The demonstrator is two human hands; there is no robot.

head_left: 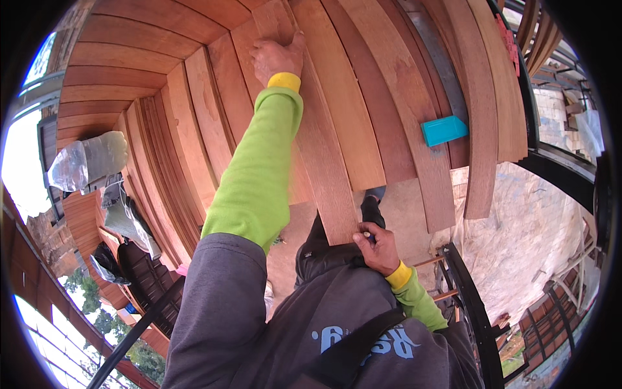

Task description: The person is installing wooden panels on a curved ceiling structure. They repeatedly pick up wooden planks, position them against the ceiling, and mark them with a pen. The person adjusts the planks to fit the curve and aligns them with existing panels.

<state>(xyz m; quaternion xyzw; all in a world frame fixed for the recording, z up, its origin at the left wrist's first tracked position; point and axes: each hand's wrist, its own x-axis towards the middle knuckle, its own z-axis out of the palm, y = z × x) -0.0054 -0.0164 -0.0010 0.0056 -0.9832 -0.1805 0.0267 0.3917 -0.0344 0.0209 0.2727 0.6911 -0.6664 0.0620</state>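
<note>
A long reddish-brown wooden board (327,149) lies over other boards and points toward me, its near end jutting past their ends. My left hand (278,57) reaches far forward and grips this board near its far end, fingers curled and thumb along the edge. Beside the near end, my right hand (380,249) is closed on a short, dark pen-like thing (368,235) with a pale tip. That hand's fingers touch or nearly touch the board's corner; its lower fingers are partly hidden.
Several wooden boards (346,97) lie side by side under and around the held one. A turquoise box-shaped thing (444,131) rests on boards to the right, near a grey metal strip (440,58). Clear plastic (91,162) sits at left. A black metal frame (476,311) stands right of me.
</note>
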